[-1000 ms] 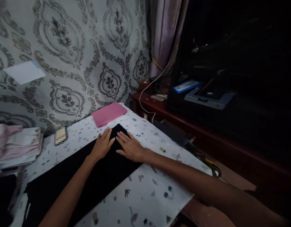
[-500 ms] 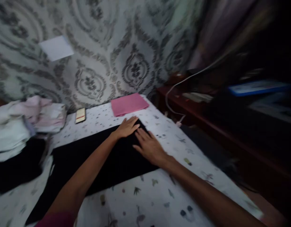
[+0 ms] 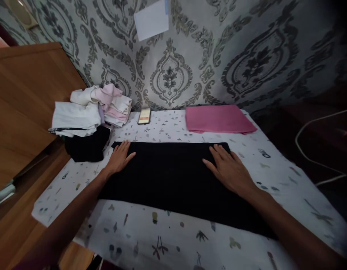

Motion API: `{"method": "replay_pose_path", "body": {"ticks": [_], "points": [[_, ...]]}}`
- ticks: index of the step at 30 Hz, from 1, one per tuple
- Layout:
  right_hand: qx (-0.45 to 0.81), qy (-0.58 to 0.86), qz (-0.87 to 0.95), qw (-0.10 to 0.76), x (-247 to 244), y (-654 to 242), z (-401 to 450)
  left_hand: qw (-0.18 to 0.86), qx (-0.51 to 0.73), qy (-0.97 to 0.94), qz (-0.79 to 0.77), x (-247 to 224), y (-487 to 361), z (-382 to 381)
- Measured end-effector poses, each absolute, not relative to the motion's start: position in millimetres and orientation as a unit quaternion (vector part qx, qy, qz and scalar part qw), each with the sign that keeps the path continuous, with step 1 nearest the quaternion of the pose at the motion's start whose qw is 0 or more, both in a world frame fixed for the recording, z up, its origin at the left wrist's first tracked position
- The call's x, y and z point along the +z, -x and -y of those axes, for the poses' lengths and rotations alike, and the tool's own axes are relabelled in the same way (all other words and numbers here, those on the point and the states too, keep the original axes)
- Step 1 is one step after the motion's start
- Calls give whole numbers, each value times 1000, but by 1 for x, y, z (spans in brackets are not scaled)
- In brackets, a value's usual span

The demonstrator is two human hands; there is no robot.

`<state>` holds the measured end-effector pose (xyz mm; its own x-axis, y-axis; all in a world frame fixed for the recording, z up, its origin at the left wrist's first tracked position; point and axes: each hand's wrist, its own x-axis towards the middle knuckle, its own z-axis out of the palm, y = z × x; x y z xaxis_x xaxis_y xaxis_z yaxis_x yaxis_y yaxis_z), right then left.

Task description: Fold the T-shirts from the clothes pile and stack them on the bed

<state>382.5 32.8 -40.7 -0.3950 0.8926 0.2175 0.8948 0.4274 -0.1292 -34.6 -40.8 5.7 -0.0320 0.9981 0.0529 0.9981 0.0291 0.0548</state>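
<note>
A black folded cloth garment (image 3: pixel 168 176) lies flat across the white printed sheet (image 3: pixel 139 228); its exact kind cannot be made out. My left hand (image 3: pixel 119 157) rests on its far left corner, fingers spread and palm down. Near its far right corner, my right hand (image 3: pixel 228 165) lies flat on the same fabric with the fingers apart. Neither hand grips anything. Beyond the right hand is a folded pink cloth (image 3: pixel 218 118). The garment's near right end is partly hidden by my right forearm.
Folded white and pink clothes (image 3: pixel 77 116) are piled at the back left, beside a black cloth bundle (image 3: pixel 89 144). A phone (image 3: pixel 144 116) lies near the patterned wall (image 3: pixel 170 75). A wooden panel (image 3: pixel 29 97) stands left; a white cable (image 3: pixel 311 150) hangs right.
My view has swung left. My left hand has moved from beside my right hand to the garment's left end. The right hand stays near the right end, and the garment now lies straighter.
</note>
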Motion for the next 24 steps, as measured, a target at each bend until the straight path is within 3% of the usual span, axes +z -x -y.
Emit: {"method": "replay_pose_path", "body": {"ticks": [7, 14, 19, 24], "points": [[44, 538, 828, 153, -37, -384, -34, 13, 69, -695, -716, -3, 38, 42], [162, 601, 717, 314, -4, -429, 5, 31, 194, -722, -663, 17, 25, 31], [136, 663, 664, 317, -2, -451, 75, 156, 240, -798, -530, 42, -66, -33], [147, 685, 646, 303, 3, -444, 120, 239, 198, -871, -381, 42, -192, -51]]}}
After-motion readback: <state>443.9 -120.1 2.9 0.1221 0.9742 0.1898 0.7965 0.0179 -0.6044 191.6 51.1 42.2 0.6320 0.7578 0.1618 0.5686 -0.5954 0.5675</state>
